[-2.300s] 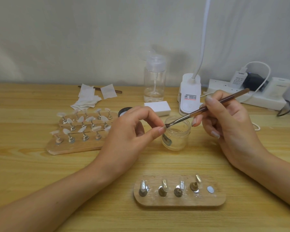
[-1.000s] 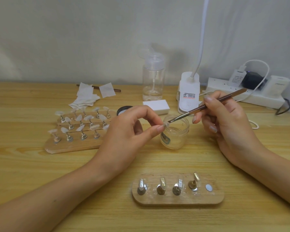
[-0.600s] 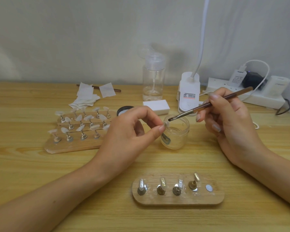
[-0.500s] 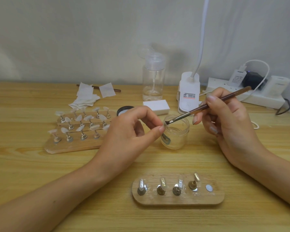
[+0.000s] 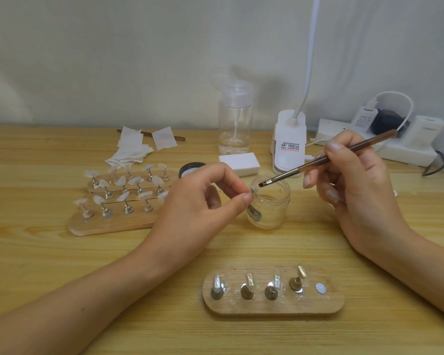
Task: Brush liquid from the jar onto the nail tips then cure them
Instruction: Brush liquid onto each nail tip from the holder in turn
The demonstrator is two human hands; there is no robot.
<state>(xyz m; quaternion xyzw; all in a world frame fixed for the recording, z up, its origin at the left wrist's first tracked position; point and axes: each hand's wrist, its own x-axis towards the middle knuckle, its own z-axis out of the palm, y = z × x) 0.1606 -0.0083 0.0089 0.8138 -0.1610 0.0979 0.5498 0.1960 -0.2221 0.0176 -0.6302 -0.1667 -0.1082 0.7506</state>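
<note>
Pinching hand: my left hand (image 5: 198, 201) has thumb and forefinger fingers (image 5: 246, 198) clamped on one small pale nail tip (image 5: 253, 190), held at the jar's near-left rim
Brush hand: my right hand (image 5: 351, 180) grips the brush (image 5: 326, 158), fingers curled round its handle; the dark bristles hang over the jar mouth, just beside the nail tip
Jar: glass jar (image 5: 269, 203), lidless and upright on the surface (image 5: 49, 252), between my hands
Near stand: wooden stand (image 5: 272, 307) with four metal holders, nearer me than the jar
Far rack: wooden rack (image 5: 113, 222) carrying rows of pale tips, left of my left hand
Behind: pump bottle (image 5: 235, 124), white block (image 5: 239, 162), lamp base (image 5: 289, 142)
</note>
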